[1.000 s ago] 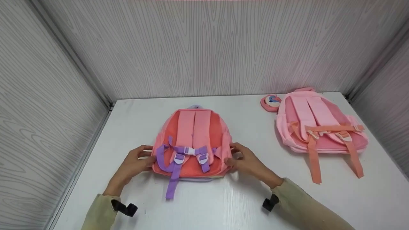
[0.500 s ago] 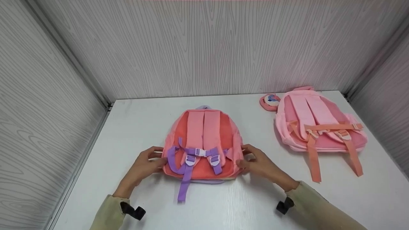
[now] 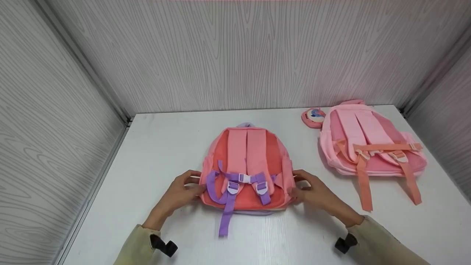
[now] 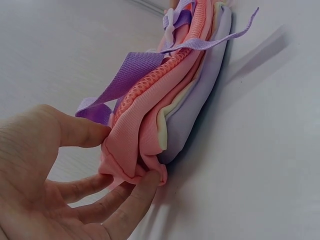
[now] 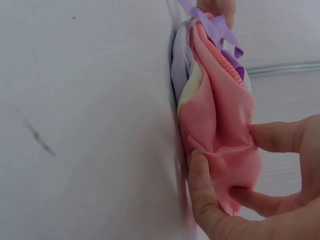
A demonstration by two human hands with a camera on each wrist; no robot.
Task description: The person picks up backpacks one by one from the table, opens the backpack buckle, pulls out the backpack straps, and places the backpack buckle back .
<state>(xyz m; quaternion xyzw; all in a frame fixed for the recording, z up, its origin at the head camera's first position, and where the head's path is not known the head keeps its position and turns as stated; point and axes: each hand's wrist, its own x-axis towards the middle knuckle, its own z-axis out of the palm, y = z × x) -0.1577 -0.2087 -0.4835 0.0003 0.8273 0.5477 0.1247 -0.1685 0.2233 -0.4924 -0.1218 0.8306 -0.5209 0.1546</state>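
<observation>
A coral-pink backpack with purple straps and a white buckle lies back side up on the table. My left hand grips its lower left side; in the left wrist view the thumb presses the upper edge and the fingers of that hand curl at the pink side fabric. On the opposite side my right hand pinches the lower corner. The right wrist view shows that hand with thumb and fingers around the pink side fabric. Lilac and pale yellow cloth shows on the underside.
At the right of the white table lies a light pink backpack with orange straps hanging toward the front. Beside its upper left edge is a round pink pendant. Grey wood-grain walls stand behind and at both sides.
The coral-pink backpack has slid to the right along the table, both hands moving with it and keeping their hold. The light pink backpack stays in its place.
</observation>
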